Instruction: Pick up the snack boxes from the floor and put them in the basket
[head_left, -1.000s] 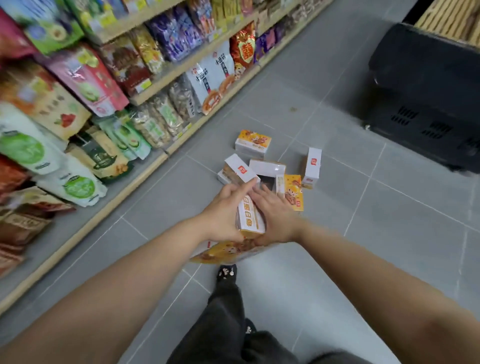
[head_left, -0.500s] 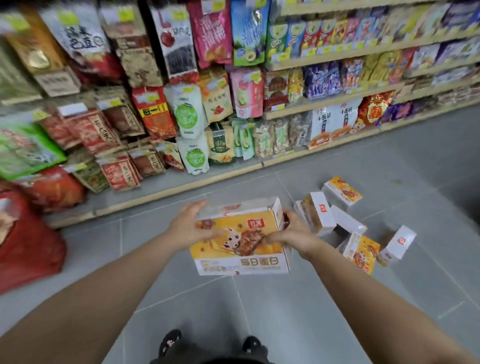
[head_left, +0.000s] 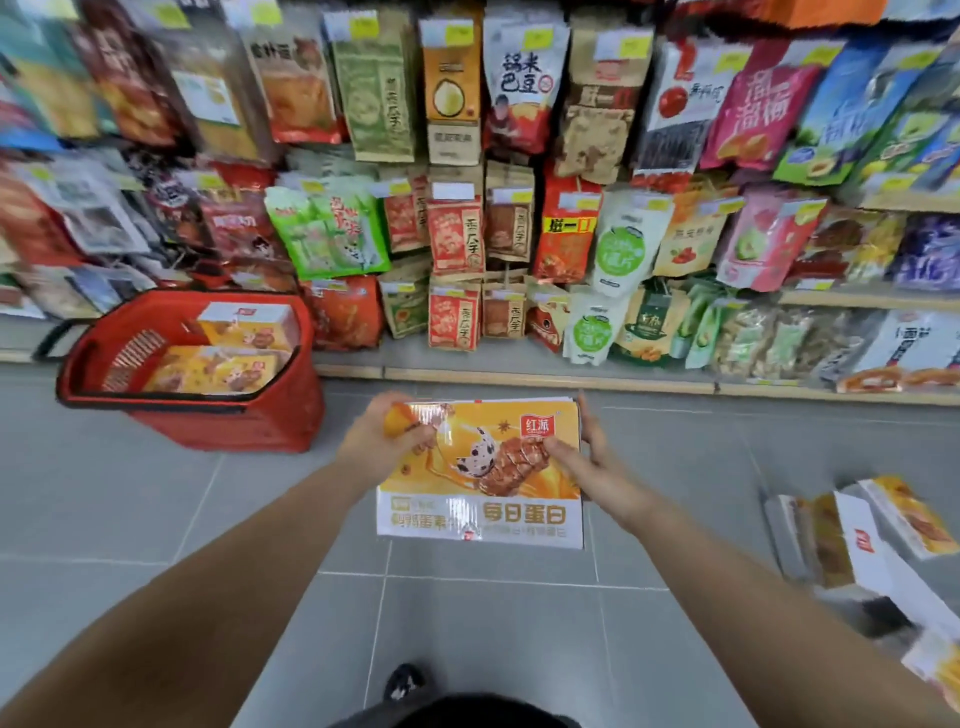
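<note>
The red basket (head_left: 236, 427), two snack boxes (head_left: 223, 370) inside, has swung into view at left since half a second ago, so the carry looks close to its drop-off. The left grip (head_left: 382, 441) pinches one end of the held box (head_left: 483, 501) and the right grip (head_left: 589, 460) clasps the other. It hangs above the floor (head_left: 156, 519), print facing up, long axis running left to right. Spare boxes (head_left: 852, 545) lie far right.

**What the head-cam wearer's got on**

Not much to go on tbh. Left hand (head_left: 382, 441) and right hand (head_left: 587, 460) are bare, and so are the arms (head_left: 234, 571), uncovered right down to the lower corners. At the bottom edge there's dark clothing (head_left: 467, 716) (black or charcoal, hard to call) and one dark shoe (head_left: 404, 682) with pale speckly markings
</note>
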